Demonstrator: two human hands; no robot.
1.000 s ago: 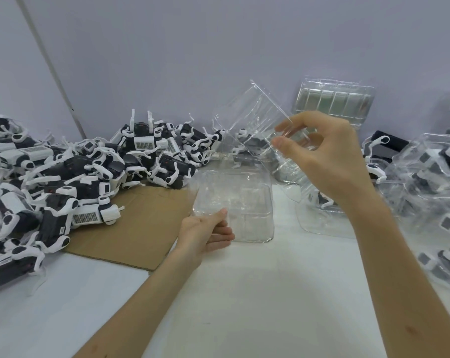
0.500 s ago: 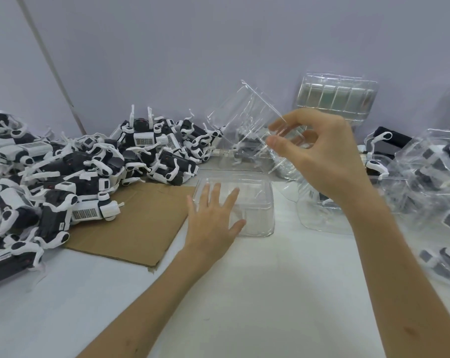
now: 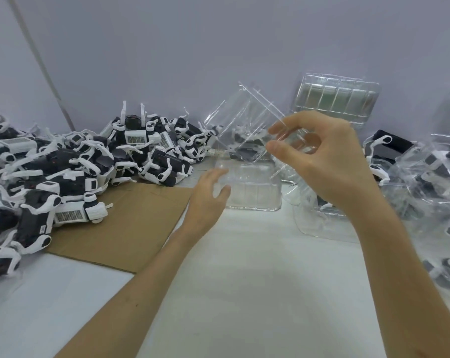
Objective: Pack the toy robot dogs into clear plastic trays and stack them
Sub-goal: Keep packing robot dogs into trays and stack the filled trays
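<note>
Clear plastic tray [image 3: 242, 125] tilted in the air above the white table [image 3: 244, 293], pinched at its right edge between thumb and forefinger of the right hand [image 3: 330, 161]; second clear tray [image 3: 255, 187] sits flat on the table just beneath it; left hand [image 3: 206, 200], fingers loosely spread and blurred, at that tray's left end, contact not discernible; toy robot dogs [image 3: 76, 161] heaped at left, partly on brown cardboard [image 3: 136, 223]; packed trays [image 3: 430, 182] piled at right.

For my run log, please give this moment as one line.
right hand: pinches raised clear tray | left hand: open, at tabletop tray | toy dogs: unpacked pile
</note>
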